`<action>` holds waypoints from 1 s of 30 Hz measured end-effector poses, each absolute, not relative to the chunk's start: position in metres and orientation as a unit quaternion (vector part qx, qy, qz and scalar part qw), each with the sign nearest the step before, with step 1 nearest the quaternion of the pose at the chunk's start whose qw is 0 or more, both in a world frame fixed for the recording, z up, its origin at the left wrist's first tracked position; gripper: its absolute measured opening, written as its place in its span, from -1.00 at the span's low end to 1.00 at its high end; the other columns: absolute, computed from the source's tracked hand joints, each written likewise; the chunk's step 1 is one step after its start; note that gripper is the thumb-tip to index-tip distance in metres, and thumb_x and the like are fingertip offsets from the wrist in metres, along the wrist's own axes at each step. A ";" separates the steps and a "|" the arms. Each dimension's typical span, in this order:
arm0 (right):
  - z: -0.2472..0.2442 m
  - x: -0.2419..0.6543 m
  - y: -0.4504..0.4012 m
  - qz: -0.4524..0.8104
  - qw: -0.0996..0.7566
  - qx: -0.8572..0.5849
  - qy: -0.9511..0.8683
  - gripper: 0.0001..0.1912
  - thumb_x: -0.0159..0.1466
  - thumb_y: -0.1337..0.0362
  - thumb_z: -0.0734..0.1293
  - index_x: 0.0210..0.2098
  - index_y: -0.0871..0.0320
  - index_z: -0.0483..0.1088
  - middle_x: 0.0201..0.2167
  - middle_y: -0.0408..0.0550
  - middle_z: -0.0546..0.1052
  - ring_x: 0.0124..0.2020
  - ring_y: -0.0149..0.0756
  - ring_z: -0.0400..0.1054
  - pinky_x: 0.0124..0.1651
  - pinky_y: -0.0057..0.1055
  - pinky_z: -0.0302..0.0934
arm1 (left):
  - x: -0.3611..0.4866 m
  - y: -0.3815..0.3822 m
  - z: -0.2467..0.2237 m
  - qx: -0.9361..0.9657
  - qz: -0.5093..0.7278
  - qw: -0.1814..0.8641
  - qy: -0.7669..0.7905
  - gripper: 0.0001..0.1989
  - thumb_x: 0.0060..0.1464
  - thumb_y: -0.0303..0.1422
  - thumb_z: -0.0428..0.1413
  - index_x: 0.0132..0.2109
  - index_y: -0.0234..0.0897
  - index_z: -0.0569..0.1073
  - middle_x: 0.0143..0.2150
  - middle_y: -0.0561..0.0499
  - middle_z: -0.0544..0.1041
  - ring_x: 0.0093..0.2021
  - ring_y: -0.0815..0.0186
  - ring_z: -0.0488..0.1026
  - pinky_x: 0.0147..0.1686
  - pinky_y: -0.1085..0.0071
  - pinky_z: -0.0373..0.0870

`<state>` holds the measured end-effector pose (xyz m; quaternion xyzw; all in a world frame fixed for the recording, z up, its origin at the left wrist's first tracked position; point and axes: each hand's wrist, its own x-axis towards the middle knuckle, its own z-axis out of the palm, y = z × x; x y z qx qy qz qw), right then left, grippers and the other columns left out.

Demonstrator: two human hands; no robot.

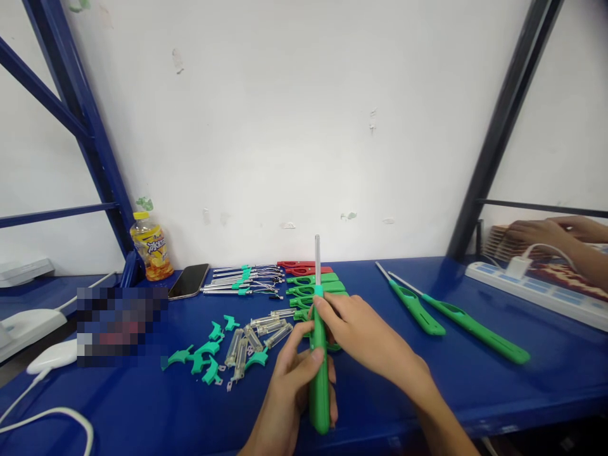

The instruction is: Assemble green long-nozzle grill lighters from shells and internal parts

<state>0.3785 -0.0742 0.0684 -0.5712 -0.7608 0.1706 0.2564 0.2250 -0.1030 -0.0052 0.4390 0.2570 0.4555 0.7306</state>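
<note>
A green long-necked gas lighter (320,389) stands nearly upright in front of me, its metal tube pointing at the wall. My left hand (297,377) wraps round its handle from the left, thumb on the narrow side. My right hand (354,323) grips it higher up, close to the teal collar under the tube; its fingertips are partly hidden. Behind lie green handle shells (327,278) and red handle shells (299,265). To the left are metal tubes with wires (244,278), clear fuel tanks (241,358) and teal triggers (206,350).
Two more green lighters (468,323) rest on the blue table (380,392) at right. A power strip (546,294) is beyond them, near another person's hands (546,235). At left are a phone (190,281), a drink bottle (152,248) and a white cable (57,411).
</note>
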 end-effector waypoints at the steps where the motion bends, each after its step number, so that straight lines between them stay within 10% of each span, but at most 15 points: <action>1: 0.068 0.379 -0.074 0.168 0.256 -0.570 -0.762 -0.52 0.58 0.06 0.07 -0.41 0.07 0.30 -0.41 -0.09 0.54 -0.39 -0.23 0.32 -0.26 -0.29 -0.03 | 0.225 -0.103 -0.005 0.440 0.458 0.728 0.259 -0.46 0.24 -0.08 0.32 0.23 -0.14 0.34 -0.33 0.10 0.54 -0.55 0.31 0.55 -0.53 0.44 0.43; 17: 0.068 0.380 -0.075 0.162 0.257 -0.561 -0.770 -0.48 0.60 -0.01 0.07 -0.43 0.07 0.29 -0.43 -0.11 0.53 -0.39 -0.24 0.37 -0.26 -0.32 0.02 | 0.226 -0.110 -0.003 0.467 0.480 0.671 0.319 -0.39 0.17 0.00 0.38 0.21 -0.16 0.39 -0.35 0.09 0.51 -0.46 0.33 0.50 -0.40 0.43 0.35; 30: 0.065 0.380 -0.072 0.151 0.257 -0.563 -0.771 -0.45 0.60 -0.04 0.09 -0.46 0.06 0.25 -0.50 -0.12 0.48 -0.45 -0.25 0.33 -0.31 -0.31 -0.02 | 0.230 -0.100 -0.008 0.453 0.479 0.687 0.306 -0.34 0.22 0.15 0.25 0.22 -0.16 0.32 -0.44 0.20 0.44 -0.73 0.50 0.30 -0.71 0.57 0.12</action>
